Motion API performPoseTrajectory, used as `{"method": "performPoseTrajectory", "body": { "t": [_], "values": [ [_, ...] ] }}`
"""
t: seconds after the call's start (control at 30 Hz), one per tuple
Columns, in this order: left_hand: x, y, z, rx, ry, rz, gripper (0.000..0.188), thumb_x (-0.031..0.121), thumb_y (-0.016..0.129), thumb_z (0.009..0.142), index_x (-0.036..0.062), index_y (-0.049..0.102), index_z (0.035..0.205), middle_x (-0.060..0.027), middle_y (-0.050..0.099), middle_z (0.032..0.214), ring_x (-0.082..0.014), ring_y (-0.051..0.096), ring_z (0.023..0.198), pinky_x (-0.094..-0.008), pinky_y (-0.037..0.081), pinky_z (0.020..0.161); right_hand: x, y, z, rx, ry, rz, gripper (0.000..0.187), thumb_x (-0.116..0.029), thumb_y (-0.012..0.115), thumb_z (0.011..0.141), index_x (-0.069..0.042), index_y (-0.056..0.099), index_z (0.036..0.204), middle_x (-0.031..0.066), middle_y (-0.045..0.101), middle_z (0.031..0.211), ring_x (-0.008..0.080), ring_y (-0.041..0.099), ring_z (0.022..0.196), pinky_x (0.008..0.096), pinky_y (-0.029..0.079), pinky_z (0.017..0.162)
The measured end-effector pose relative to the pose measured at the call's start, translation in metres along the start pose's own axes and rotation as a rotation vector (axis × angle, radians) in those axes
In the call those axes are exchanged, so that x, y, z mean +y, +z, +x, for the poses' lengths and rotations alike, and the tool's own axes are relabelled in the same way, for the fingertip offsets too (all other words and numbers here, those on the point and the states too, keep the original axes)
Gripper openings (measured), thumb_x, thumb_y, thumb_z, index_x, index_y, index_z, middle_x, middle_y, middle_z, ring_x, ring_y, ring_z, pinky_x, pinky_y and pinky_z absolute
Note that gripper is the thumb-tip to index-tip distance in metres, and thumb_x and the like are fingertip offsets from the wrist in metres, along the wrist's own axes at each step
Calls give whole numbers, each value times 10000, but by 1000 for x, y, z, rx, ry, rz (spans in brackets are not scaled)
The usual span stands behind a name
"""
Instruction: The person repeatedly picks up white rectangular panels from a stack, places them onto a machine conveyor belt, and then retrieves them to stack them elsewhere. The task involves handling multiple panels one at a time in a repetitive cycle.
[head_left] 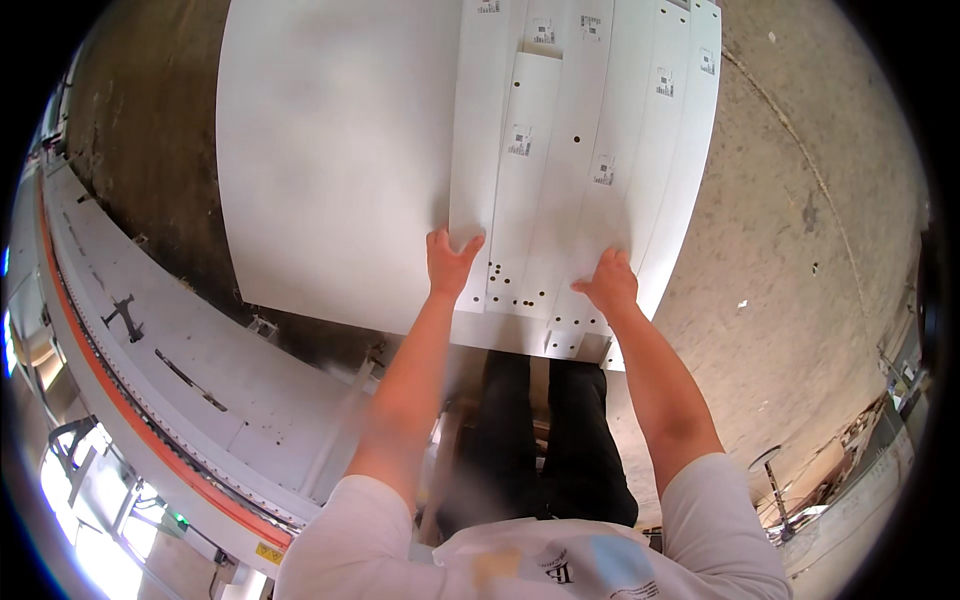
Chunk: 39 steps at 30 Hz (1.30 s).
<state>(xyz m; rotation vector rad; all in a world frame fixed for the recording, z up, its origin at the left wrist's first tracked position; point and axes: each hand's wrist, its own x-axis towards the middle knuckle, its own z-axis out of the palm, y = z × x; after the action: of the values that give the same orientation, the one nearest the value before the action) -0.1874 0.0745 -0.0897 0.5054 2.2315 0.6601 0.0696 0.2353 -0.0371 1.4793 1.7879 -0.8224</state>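
Observation:
Several long white panel strips (pixel 577 95) lie side by side, lengthwise away from me, on a large white board (pixel 330 150). The strips bear small printed labels, and some have dark round holes, several of them clustered at the near ends. My left hand (pixel 452 264) rests at the left edge of the leftmost strip (pixel 472 170), thumb spread across its top and fingers by its edge. On the right, my right hand (pixel 610 284) lies over the right-hand strips with its thumb stretched left. Neither hand visibly lifts a strip; the undersides of the fingers are hidden.
A long pale machine bed (pixel 240 420) with an orange stripe (pixel 150 425) curves along the left. Bare concrete floor (pixel 800 220) stretches to the right, with a thin pole-like stand (pixel 775 490) at lower right. My legs (pixel 580 430) stand close to the board's near edge.

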Motion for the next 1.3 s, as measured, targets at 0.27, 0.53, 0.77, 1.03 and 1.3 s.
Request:
{"method": "performPoseTrajectory", "body": {
  "t": [0.27, 0.53, 0.77, 1.03, 1.3],
  "values": [
    [7, 4, -2, 47, -74, -148, 774, 403, 850, 796, -18, 532, 1363, -170, 534, 1267, -317, 564, 1160, -427, 485, 991, 2, 4, -1, 43, -36, 3, 730, -407, 912, 692, -7, 512, 1152, 173, 554, 1178, 351, 643, 1058, 428, 569, 879],
    [9, -3, 8, -1, -37, -42, 769, 415, 867, 761, -65, 566, 1281, -174, 617, 1213, -309, 613, 1126, -418, 507, 958, 5, 6, 2, 18, -39, 14, 759, -415, 910, 692, 11, 496, 1164, 185, 549, 1179, 373, 641, 1066, 430, 560, 881],
    [41, -15, 10, -122, -214, -276, 605, 262, 899, 714, -51, 638, 1160, -137, 703, 1128, -220, 670, 993, -356, 535, 885, 8, 9, 0, 65, -69, -1, 729, -395, 920, 684, 4, 502, 1128, 179, 551, 1155, 361, 646, 1040, 420, 567, 851],
    [38, -6, 4, -5, -215, -197, 703, 303, 911, 691, -50, 579, 1201, -148, 657, 1182, -266, 652, 1054, -378, 530, 916, 6, 9, 0, 73, -72, 16, 747, -389, 920, 674, -5, 495, 1152, 167, 536, 1171, 350, 644, 1039, 418, 565, 847],
    [36, -4, 0, 59, -88, -37, 732, 345, 913, 684, -22, 598, 1233, -147, 661, 1192, -284, 651, 1071, -405, 523, 938, 7, 7, -1, 71, -67, 10, 725, -402, 905, 695, -12, 512, 1162, 164, 545, 1170, 346, 641, 1064, 425, 566, 861]
  ]
}}
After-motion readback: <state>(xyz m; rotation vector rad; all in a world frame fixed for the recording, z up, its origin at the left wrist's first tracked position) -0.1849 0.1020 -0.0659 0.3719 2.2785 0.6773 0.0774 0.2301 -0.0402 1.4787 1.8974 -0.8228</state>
